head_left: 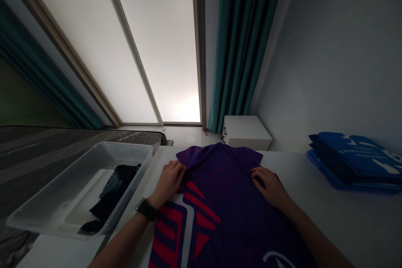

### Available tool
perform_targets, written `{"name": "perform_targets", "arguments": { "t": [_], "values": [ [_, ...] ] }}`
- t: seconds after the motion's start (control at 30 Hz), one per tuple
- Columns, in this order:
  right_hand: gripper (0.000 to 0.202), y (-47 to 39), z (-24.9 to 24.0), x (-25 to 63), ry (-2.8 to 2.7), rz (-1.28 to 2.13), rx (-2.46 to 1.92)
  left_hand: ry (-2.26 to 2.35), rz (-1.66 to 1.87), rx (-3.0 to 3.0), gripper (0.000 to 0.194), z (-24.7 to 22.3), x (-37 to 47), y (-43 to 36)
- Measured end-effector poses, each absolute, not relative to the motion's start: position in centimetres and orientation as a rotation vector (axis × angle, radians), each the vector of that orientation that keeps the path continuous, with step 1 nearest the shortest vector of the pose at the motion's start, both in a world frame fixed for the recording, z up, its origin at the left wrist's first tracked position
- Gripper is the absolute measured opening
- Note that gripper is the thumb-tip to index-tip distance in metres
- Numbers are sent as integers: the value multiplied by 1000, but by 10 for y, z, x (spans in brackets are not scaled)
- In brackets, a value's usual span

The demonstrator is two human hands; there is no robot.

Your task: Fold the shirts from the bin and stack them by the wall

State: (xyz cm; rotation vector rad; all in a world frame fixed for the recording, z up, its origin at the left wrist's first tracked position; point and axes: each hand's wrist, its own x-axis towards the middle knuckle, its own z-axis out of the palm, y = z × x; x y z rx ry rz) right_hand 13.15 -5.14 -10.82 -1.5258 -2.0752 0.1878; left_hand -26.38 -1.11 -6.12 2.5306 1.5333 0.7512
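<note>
A dark purple shirt with a red and grey print lies spread on the white table. Its far edge reaches the table's back edge, with pointed corners at both sides. My left hand, with a watch on the wrist, has its fingers bent together on the shirt's left side, just below the corner. On the opposite side my right hand pinches the cloth near the right corner, thumb against fingers. Part of the shirt's right side is hidden behind my right forearm.
To the left stands a clear plastic bin holding dark clothes. A stack of blue bags lies on the table at the right. Beyond the table are a white cabinet and a teal curtain.
</note>
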Motion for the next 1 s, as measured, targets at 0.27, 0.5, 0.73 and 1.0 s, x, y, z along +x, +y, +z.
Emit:
{"name": "perform_targets", "arguments": {
  "t": [0.27, 0.5, 0.73, 1.0],
  "values": [
    [12, -52, -106, 131, -2072, 183, -1539, 1585, 601, 2388, 25, -72, -272, -10],
    [12, -50, -111, 134, -2089, 195, -1522, 1916, 519, 2071, 31, -64, -285, 46],
    [12, -51, -110, 133, -2073, 191, -1516, 1891, 450, 1994, 28, -70, -289, 95],
    [12, -52, -108, 132, -2064, 197, -1520, 1727, 628, 1918, 17, -73, -301, 101]
  ]
}}
